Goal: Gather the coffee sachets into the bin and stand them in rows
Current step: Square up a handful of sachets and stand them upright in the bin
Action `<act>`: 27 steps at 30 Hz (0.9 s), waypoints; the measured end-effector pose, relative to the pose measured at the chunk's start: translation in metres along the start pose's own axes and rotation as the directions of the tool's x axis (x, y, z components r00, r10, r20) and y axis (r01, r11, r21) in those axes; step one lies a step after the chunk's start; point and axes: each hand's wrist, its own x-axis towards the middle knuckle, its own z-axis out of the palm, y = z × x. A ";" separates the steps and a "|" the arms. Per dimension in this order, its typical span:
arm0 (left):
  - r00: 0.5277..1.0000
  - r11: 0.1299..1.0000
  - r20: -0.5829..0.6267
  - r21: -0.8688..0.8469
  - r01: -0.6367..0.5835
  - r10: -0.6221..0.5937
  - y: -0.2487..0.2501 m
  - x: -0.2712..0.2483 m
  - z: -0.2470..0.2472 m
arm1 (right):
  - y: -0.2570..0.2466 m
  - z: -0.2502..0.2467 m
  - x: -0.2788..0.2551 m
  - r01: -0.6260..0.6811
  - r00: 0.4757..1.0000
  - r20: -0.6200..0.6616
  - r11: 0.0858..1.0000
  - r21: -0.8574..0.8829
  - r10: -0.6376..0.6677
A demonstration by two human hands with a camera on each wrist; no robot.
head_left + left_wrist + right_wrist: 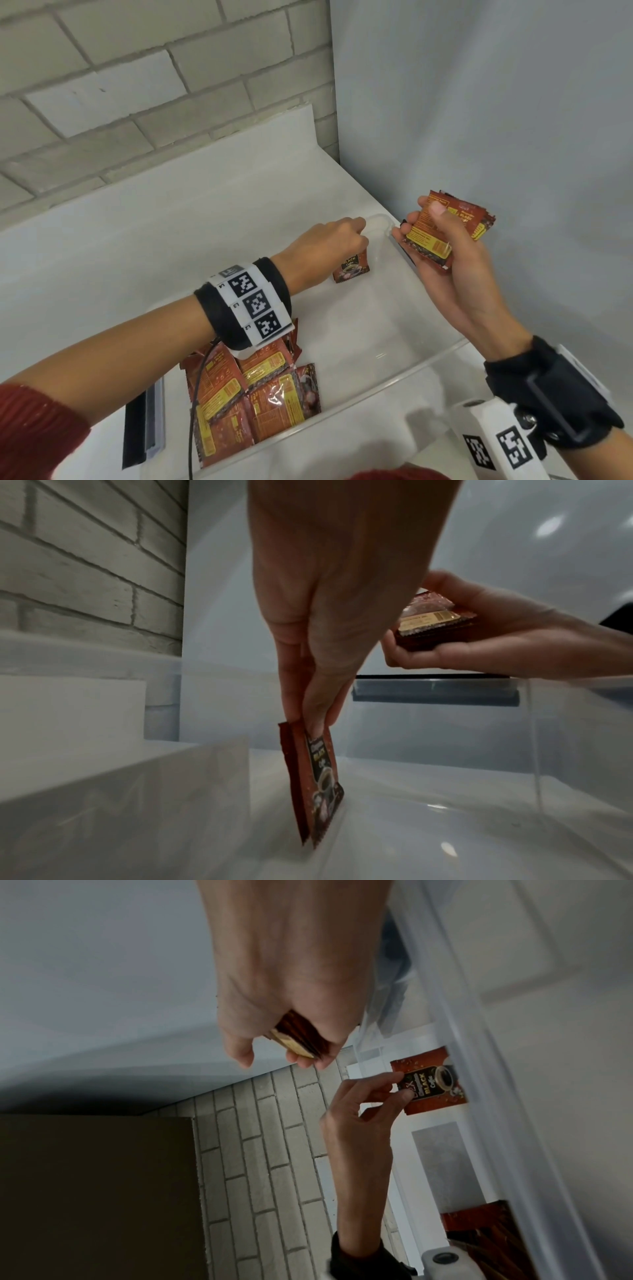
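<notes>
My left hand (pixel 329 243) pinches a sachet (pixel 351 269) upright in the bin (pixel 424 363). My right hand (pixel 445 260) grips a stack (pixel 445 222). Only the left wrist shows the sachet's bottom edge touching the floor.

Right hand (pixel 291 993): a stack of sachets (pixel 298 1039) is gripped, thumb at 7 o'clock.
Left hand (pixel 359 1110): a Black Coffee sachet (pixel 430 1081) is pinched at 4 o'clock, seen through the clear bin wall (pixel 479 1069).

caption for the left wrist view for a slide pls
Left hand stands a sachet upright in the clear bin while the right hand holds a stack.
</notes>
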 end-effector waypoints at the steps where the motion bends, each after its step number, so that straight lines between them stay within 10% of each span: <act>1: 1.000 1.000 -0.005 0.001 0.001 -0.001 0.001 0.000 0.000 | 0.000 0.000 0.000 0.001 1.000 0.002 1.000 0.003 -0.001; 12: 0.995 0.965 -0.098 -0.264 -0.006 -0.020 -0.007 0.003 -0.008 | 0.002 -0.005 0.003 -0.100 0.992 0.088 0.992 0.074 0.093; 18: 0.935 0.824 -0.317 -0.565 -0.051 -0.159 -0.009 -0.002 -0.032 | 0.001 -0.003 0.002 -0.166 0.980 0.115 0.986 0.018 0.163; 27: 0.968 0.481 -0.155 -0.876 -0.041 -0.199 -0.003 -0.017 -0.044 | 0.003 -0.006 0.003 -0.119 0.973 0.170 0.972 -0.203 0.155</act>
